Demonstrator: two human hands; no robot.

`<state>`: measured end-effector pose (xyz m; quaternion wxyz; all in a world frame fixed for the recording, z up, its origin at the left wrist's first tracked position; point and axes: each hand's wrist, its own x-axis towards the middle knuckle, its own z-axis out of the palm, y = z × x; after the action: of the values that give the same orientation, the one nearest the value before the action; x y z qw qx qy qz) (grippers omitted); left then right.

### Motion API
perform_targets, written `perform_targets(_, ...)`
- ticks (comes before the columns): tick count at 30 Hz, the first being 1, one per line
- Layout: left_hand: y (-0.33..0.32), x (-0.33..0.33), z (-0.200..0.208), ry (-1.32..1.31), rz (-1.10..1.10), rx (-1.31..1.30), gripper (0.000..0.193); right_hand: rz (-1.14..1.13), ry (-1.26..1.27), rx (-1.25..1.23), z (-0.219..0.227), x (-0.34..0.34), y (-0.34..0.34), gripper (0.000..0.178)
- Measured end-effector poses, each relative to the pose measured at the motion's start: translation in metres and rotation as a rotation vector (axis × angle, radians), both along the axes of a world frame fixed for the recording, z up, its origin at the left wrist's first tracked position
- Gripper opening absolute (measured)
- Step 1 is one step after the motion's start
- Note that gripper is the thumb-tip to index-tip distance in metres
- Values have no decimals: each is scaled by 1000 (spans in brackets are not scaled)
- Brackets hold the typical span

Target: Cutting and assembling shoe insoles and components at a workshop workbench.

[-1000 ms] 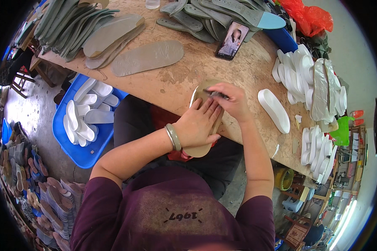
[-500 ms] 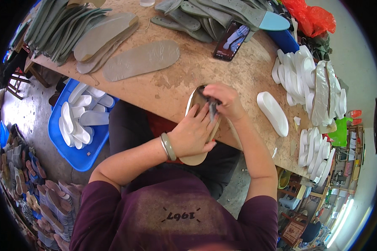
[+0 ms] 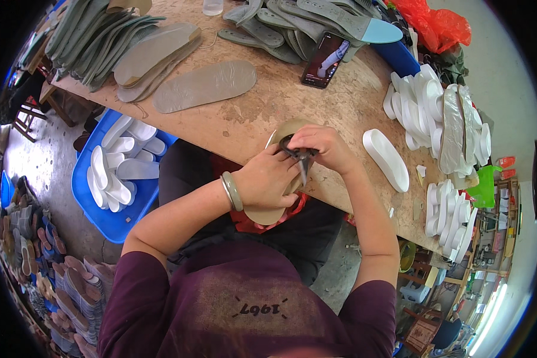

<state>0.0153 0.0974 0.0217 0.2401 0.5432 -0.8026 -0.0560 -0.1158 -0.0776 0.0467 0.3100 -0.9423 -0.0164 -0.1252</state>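
Over the table's near edge and my lap lies a beige insole (image 3: 261, 215), its far end resting on the table. My left hand (image 3: 267, 179) grips it from above, fingers across its top and thumb by its right edge. In my right hand (image 3: 324, 147) is a pair of scissors (image 3: 304, 167) with dark handles, the blades pointing back toward me along the insole's right side. My left fingertips nearly meet the scissor handles. My hands hide the insole's middle, and whether the blades touch it I cannot tell.
A white shoe sole (image 3: 386, 160) lies to the right, near stacked white soles (image 3: 420, 110). Grey insoles (image 3: 83, 51), a loose insole (image 3: 206, 86) and a phone (image 3: 326, 59) lie farther back. A blue basin (image 3: 80, 191) of white soles stands at left.
The insole has turned slightly and shifted left under my left hand. My right hand has moved a little toward me and right, with the scissors. More red plastic shows on my lap.
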Motion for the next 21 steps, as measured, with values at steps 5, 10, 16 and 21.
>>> perform_targets(5,0,0,-3,-8,-38,-44,75,9,-12,-113,-3,15,-17,38)
perform_targets(10,-1,-2,-5,-40,1,-20,75,-324,-95,148,-37,11,-6,33)
perform_targets(16,-2,-6,-9,-41,43,-17,74,-662,-290,797,-17,1,-13,21)
perform_targets(21,1,-9,-11,-35,72,-11,74,-286,-47,2,-2,-4,-1,28)
